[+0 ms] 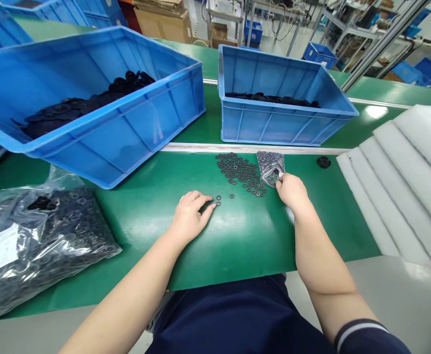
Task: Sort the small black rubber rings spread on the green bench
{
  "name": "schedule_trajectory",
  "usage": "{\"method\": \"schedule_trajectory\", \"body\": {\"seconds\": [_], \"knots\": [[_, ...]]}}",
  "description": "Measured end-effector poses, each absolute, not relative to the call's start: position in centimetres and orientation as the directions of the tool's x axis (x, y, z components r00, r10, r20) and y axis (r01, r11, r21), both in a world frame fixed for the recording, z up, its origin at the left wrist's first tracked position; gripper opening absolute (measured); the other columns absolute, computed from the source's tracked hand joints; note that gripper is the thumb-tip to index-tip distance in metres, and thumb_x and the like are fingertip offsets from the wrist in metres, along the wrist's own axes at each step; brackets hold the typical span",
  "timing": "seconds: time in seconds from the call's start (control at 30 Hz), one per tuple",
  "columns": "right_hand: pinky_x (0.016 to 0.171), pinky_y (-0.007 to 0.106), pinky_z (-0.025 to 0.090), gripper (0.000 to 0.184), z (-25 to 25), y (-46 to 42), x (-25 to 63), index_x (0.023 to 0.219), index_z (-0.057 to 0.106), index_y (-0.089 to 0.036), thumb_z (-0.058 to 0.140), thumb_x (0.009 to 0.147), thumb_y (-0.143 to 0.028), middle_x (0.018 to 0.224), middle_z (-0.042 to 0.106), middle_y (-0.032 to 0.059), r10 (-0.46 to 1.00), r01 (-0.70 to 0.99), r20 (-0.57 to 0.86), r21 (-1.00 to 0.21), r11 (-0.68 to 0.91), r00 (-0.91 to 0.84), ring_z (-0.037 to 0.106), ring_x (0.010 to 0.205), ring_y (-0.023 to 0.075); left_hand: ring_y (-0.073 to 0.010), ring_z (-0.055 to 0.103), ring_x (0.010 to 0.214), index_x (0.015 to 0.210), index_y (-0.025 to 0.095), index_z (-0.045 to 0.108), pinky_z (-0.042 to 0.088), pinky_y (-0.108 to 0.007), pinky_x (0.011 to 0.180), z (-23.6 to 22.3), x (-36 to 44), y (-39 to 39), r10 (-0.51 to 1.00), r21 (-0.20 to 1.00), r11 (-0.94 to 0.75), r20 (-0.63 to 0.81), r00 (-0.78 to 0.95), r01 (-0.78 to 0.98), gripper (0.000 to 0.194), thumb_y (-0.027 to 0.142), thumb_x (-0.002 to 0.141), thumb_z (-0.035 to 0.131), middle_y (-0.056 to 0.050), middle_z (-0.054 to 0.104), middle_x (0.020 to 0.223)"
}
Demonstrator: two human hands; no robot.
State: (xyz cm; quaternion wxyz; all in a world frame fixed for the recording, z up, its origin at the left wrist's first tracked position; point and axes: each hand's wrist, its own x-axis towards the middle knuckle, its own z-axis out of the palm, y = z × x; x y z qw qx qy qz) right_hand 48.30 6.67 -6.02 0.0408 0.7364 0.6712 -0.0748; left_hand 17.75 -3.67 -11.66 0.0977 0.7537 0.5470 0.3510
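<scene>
You have a long green bench in front of you. A big blue crate sits on your left, and a second blue crate sits straight ahead. Both hold dark rings. White foam sheets lie in steps on your right. A fat clear sack full of dark rings lies on your left, near the bench edge. A black round piece sits alone by the foam.

Your right hand is the one nearer to the small clear bag. Its fingers are closed on the low end of the bag, so you are holding it. The bag's long side points away from you and leans a little. You can see dark rings inside it.

A flat pile of small dark rings lies on the bench, just beside the bag and just past your right fingers. The pile is long and runs on a slant toward your right hand.

Your left hand is open and rests on the bench. Its fingers hold nothing. Their tips are just beside a few loose rings, which lie apart from the pile. Each ring is dark and has a small round hole.
</scene>
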Motion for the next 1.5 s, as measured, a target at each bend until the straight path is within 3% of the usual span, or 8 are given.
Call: {"method": "schedule_trajectory", "body": {"seconds": [0.4, 0.53, 0.63, 0.73, 0.9, 1.2, 1.4, 1.5], "knots": [[0.082, 0.034, 0.046, 0.028, -6.1, 7.1, 49.3, 0.096, 0.072, -0.011, 0.048, 0.096, -0.025, 0.102, 0.073, 0.0205, 0.987, 0.983, -0.147, -0.164, -0.083, 0.059, 0.069, 0.098, 0.0294, -0.0216, 0.061, 0.085, 0.105, 0.017, 0.069, 0.052, -0.037, 0.078, -11.5, 18.8, -4.2, 0.838, 0.518, -0.523, 0.458, 0.297, 0.677, 0.020, 0.031, 0.097, 0.058, -0.009, 0.065, 0.091], [0.072, 0.031, 0.044, 0.024, -5.8, 6.0, 48.0, 0.086, 0.068, -0.016, 0.051, 0.094, -0.032, 0.082, 0.070, 0.0108, 0.999, 0.862, -0.042, -0.505, -0.041, 0.024, 0.064, 0.077, 0.0220, -0.0227, 0.063, 0.087, 0.112, 0.016, 0.066, 0.052, -0.039, 0.080, -11.4, 19.3, -4.1, 0.797, 0.463, -0.536, 0.553, 0.243, 0.706, 0.022, 0.031, 0.097, 0.059, -0.010, 0.067, 0.094], [0.059, 0.028, 0.041, 0.027, -6.2, 3.9, 44.3, 0.084, 0.063, -0.019, 0.054, 0.091, -0.043, 0.067, 0.061, 0.0007, 0.974, 0.538, -0.122, -0.843, 0.000, -0.192, 0.052, 0.059, 0.0144, -0.0238, 0.064, 0.090, 0.117, 0.016, 0.063, 0.052, -0.040, 0.081, -11.2, 20.2, -4.0, 0.762, 0.418, -0.552, 0.604, 0.234, 0.722, 0.026, 0.033, 0.097, 0.061, -0.011, 0.070, 0.099], [0.055, 0.025, 0.037, 0.028, -7.1, 1.8, 40.1, 0.081, 0.063, -0.019, 0.060, 0.085, -0.046, 0.061, 0.056, -0.0037, 0.873, 0.329, -0.217, -0.942, -0.069, -0.437, 0.046, 0.054, 0.0110, -0.0229, 0.066, 0.088, 0.119, 0.016, 0.060, 0.052, -0.038, 0.080, -11.1, 20.9, -4.1, 0.753, 0.420, -0.567, 0.614, 0.238, 0.708, 0.029, 0.035, 0.096, 0.063, -0.010, 0.072, 0.099], [0.050, 0.022, 0.031, 0.030, -8.4, 0.8, 37.4, 0.080, 0.062, -0.017, 0.063, 0.083, -0.047, 0.053, 0.048, -0.0082, 0.825, 0.229, -0.257, -0.960, -0.160, -0.504, 0.038, 0.049, 0.0084, -0.0193, 0.066, 0.079, 0.098, 0.018, 0.063, 0.052, -0.034, 0.075, -11.0, 20.4, -4.1, 0.740, 0.437, -0.576, 0.637, 0.214, 0.691, 0.008, 0.026, 0.097, 0.062, -0.006, 0.072, 0.086], [0.047, 0.021, 0.035, 0.019, -8.5, 0.5, 37.1, 0.085, 0.068, -0.016, 0.059, 0.090, -0.032, 0.057, 0.057, -0.0055, 0.850, 0.269, -0.303, -0.942, -0.199, -0.432, 0.046, 0.045, 0.0084, -0.0151, 0.063, 0.071, 0.090, 0.018, 0.066, 0.047, -0.031, 0.071, -10.6, 19.9, -4.2, 0.830, 0.562, -0.466, 0.546, 0.117, 0.684, 0.005, 0.022, 0.092, 0.065, -0.002, 0.071, 0.083], [0.078, 0.027, 0.047, 0.012, -8.2, 1.4, 39.3, 0.081, 0.075, -0.017, 0.066, 0.088, -0.014, 0.084, 0.072, 0.0034, 0.883, 0.525, 0.017, -0.799, 0.294, -0.469, 0.064, 0.080, 0.0151, -0.0157, 0.059, 0.071, 0.085, 0.020, 0.070, 0.048, -0.032, 0.071, -11.3, 18.1, -2.9, 0.928, 0.673, -0.223, 0.367, -0.057, 0.705, 0.008, 0.028, 0.086, 0.067, -0.001, 0.068, 0.083], [0.078, 0.028, 0.046, 0.009, -8.0, 1.6, 40.6, 0.086, 0.077, -0.016, 0.070, 0.086, -0.011, 0.087, 0.070, 0.0049, 0.835, 0.628, -0.008, -0.662, 0.408, -0.551, 0.062, 0.079, 0.0157, -0.0177, 0.060, 0.075, 0.085, 0.022, 0.073, 0.048, -0.035, 0.075, -11.5, 17.2, -2.5, 0.956, 0.652, -0.133, 0.283, -0.077, 0.746, 0.008, 0.028, 0.083, 0.068, -0.002, 0.069, 0.086]]}}
